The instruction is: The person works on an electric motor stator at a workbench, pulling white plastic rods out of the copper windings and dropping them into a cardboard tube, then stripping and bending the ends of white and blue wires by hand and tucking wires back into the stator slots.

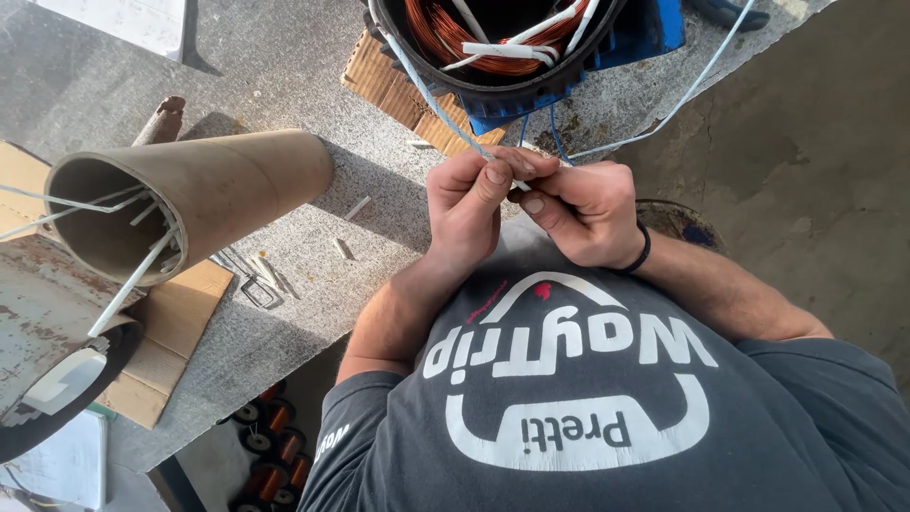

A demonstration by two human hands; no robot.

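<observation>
My left hand (466, 207) and my right hand (580, 210) meet just above my chest, fingertips pinched together on a thin pale blue sleeved wire (438, 106). That wire runs up from my fingers to a motor stator (493, 47) at the top of the view, a black ring with copper windings and white sleeves inside. A second pale wire (675, 102) leads from my hands up to the right. My right wrist wears a dark band. Both hands sit close to the grey bench edge.
A cardboard tube (204, 194) lies on the grey stone bench (284, 66), holding several thin white strips. Flat cardboard (175, 322) lies under it, with short sleeve offcuts (343, 248) nearby. A blue motor housing (654, 28) holds the stator. Copper wire spools (270, 436) sit below the bench.
</observation>
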